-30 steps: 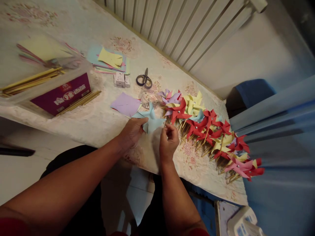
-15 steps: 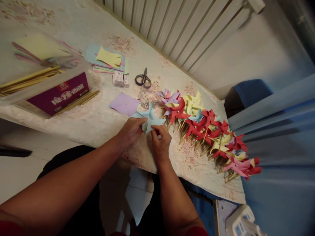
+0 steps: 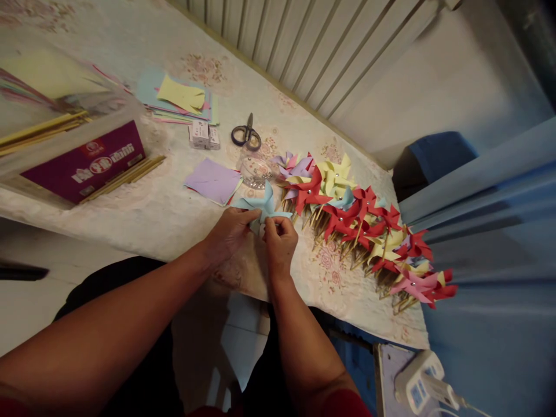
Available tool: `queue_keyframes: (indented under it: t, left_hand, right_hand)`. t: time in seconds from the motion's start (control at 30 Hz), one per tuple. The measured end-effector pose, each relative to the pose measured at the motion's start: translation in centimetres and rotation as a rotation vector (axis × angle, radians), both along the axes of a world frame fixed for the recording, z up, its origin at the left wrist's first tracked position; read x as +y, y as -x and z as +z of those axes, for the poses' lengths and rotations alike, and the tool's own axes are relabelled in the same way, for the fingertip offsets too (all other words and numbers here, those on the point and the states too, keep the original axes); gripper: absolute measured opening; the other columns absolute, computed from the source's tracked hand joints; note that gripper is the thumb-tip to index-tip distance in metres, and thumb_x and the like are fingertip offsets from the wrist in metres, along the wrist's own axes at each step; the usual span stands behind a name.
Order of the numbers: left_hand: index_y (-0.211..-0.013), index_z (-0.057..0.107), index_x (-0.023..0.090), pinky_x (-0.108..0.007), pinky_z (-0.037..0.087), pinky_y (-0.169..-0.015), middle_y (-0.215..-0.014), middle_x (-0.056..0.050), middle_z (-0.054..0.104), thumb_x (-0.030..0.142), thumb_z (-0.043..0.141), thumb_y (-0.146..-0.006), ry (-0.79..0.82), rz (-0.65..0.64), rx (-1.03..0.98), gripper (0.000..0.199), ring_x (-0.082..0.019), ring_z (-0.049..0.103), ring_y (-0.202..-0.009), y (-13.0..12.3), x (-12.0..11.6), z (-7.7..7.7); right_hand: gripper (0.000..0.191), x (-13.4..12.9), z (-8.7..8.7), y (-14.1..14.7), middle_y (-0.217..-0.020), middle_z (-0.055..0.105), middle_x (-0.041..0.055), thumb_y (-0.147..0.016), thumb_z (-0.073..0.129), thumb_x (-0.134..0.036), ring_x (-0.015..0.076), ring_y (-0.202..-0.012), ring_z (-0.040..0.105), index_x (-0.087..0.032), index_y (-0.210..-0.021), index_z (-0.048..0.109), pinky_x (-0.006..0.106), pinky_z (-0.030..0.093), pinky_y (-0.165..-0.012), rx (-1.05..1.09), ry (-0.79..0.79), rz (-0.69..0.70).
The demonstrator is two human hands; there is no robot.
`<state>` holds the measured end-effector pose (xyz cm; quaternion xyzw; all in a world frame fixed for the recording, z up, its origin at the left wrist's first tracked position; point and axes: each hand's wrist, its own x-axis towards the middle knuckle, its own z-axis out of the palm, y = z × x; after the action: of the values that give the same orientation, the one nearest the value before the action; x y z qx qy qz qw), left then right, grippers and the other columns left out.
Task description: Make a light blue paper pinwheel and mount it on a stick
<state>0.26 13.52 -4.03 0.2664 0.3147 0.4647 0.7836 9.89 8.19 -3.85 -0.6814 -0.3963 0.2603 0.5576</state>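
A light blue paper pinwheel [image 3: 266, 202], its blades folded toward the middle, is held over the table's near edge. My left hand [image 3: 234, 229] pinches it from the left, thumb on top. My right hand [image 3: 281, 238] has its thumb and fingers closed at the pinwheel's near right side; whether a small pin is between them is hidden. Just behind lies a clear bag or dish of small silvery pins [image 3: 257, 180]. Purple paper squares [image 3: 214, 180] lie to the left of it, stacked on other colours.
Many finished pinwheels on sticks [image 3: 347, 217] lie in a row at right. Scissors [image 3: 247, 136], small boxes [image 3: 203, 135] and coloured paper [image 3: 180, 95] are farther back. A plastic bin [image 3: 87, 165] with sticks stands left. A white device [image 3: 419, 385] sits low right.
My right fingers have shifted slightly up and left, closer to the pinwheel's middle. My left hand keeps its hold. The camera view has shifted a little.
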Motion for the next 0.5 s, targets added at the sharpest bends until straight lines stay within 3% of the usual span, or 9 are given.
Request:
queue_keyframes:
  t: [0.2,0.5]
  left_hand:
    - [-0.051,0.061,0.017,-0.024,0.037,-0.051,-0.052,0.004,0.057,0.02,0.075,-0.061,0.026,-0.022,0.041,0.018,-0.008,0.047,-0.049,-0.23,-0.18,0.61]
    - [-0.052,0.06,0.016,-0.023,0.031,-0.051,-0.052,0.005,0.052,0.027,0.081,-0.058,0.01,-0.005,0.101,0.024,-0.007,0.04,-0.051,-0.14,-0.23,-0.32]
  right_hand:
    - [0.02,0.2,-0.42,-0.11,-0.06,0.051,-0.0059,-0.081,0.06,-0.036,0.0129,-0.057,0.047,-0.022,-0.068,0.057,0.027,0.038,-0.058,-0.023,0.017,-0.052]
    - [0.02,0.48,-0.68,-0.09,-0.058,0.051,-0.0061,-0.079,0.059,-0.036,0.0126,-0.056,0.046,-0.022,-0.065,0.055,0.027,0.038,-0.057,-0.068,0.021,-0.07]
